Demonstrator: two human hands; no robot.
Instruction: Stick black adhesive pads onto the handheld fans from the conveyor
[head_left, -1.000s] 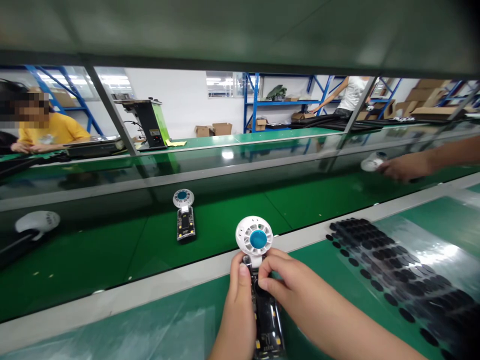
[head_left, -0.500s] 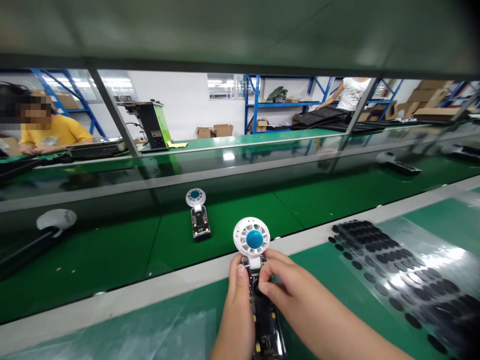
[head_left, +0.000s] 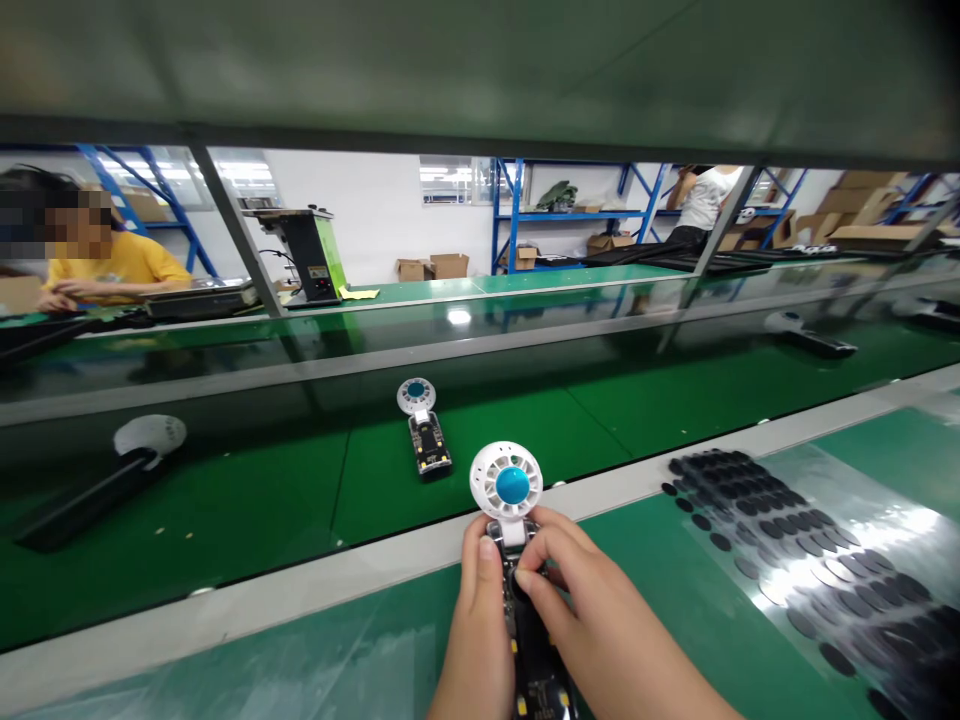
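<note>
Currently the left hand (head_left: 482, 595)'s fingers clasp the white-headed device (head_left: 513, 532); the right hand (head_left: 574, 585)'s fingers press together at 1 dark disc (head_left: 517, 583) on its front.

Fairly bright, whitish indoor light fills the room, while the overhead panel (head_left: 480, 75) stays dim. Glare streaks the clear sheet (head_left: 855, 480), and a white reflection sits on the far green surface (head_left: 405, 325). The upper right corner darkens; distant shelving (head_left: 585, 215) looks soft.
</note>
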